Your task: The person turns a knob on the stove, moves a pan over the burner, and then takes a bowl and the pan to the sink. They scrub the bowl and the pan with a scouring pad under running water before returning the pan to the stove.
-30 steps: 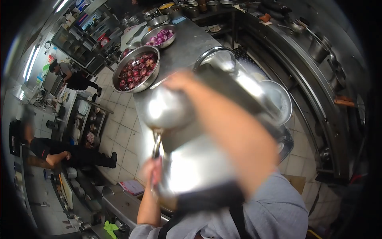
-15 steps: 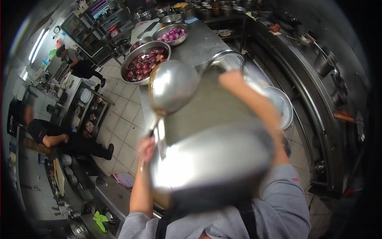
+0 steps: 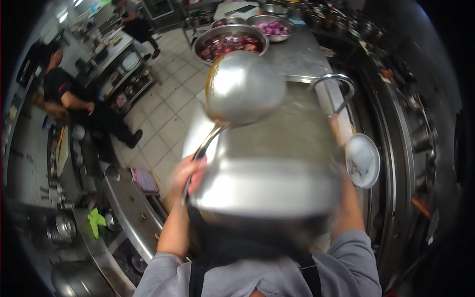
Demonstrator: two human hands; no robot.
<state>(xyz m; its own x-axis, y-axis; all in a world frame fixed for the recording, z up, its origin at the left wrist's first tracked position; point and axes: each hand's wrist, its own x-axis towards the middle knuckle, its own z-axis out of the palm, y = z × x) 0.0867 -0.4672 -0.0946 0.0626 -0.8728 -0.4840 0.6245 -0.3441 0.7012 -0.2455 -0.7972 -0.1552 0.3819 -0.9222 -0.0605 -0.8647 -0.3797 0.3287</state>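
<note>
A large, shiny rectangular metal container (image 3: 267, 190), holding murky grey-green liquid, fills the space in front of my chest; its near wall is blurred. Above its left side, a round metal pan (image 3: 245, 89) with a brown-stained edge is tilted. My left hand (image 3: 187, 173) is closed around the pan's long thin handle, close against the container's left side. Whether it also grips the container cannot be seen. At the container's right edge my right hand (image 3: 337, 129) is closed, blurred and partly hidden, below a looped metal handle (image 3: 346, 85).
On the metal counter (image 3: 302, 54) ahead are a large bowl of red onions (image 3: 231, 45) and a bowl of cut purple onions (image 3: 273, 28). A white bowl (image 3: 362, 161) lies to my right. One person (image 3: 74, 94) stands at left, another (image 3: 131, 24) farther back.
My view has swung left, so the counter and bowls sit farther up and right. The container and pan have stayed with me. My right hand now shows lower along the container's right side.
</note>
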